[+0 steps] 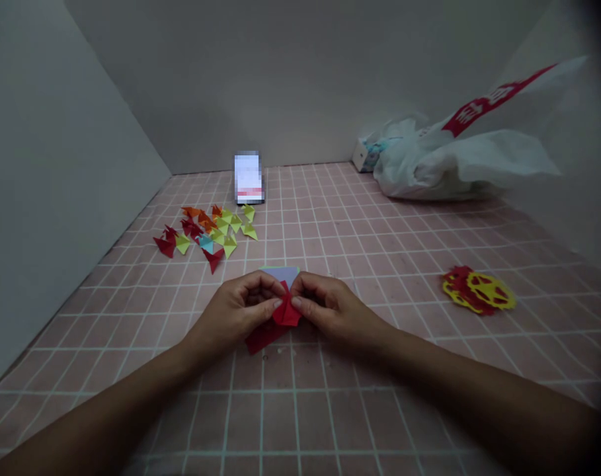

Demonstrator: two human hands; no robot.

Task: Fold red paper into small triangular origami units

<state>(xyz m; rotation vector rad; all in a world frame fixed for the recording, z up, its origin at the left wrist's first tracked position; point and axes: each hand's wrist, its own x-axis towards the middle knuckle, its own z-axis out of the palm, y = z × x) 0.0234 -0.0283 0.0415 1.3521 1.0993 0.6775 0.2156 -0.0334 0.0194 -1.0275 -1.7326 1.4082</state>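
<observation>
Lowest in the middle of the frame, a flat red sheet (265, 338) lies on the desk (310, 410), partly under the work. Just above it, at the centre, is the small folded piece (286, 312), also red, pinched from both sides: the left hand (245, 301) has thumb and fingers on one edge, the right hand (327, 301) grips the other the same way. I'd say a crease is being shaped here. To do it well, I'd let one hand anchor the paper while the other lines up the edges, then press outward from the fold's middle with a thumb, lightly first, firmly after. Tugging both ways at once could tear or skew so small a piece. A pale sheet (280, 274) sits just behind the fingers; I can't tell whether they touch it.

Farther off, cutouts (466, 284) lie at the right, and folded birds (221, 225) cluster left of centre, handy models for crisp points. Beyond stand a phone (248, 177), upper centre-left, and a bag (424, 175), upper right.
</observation>
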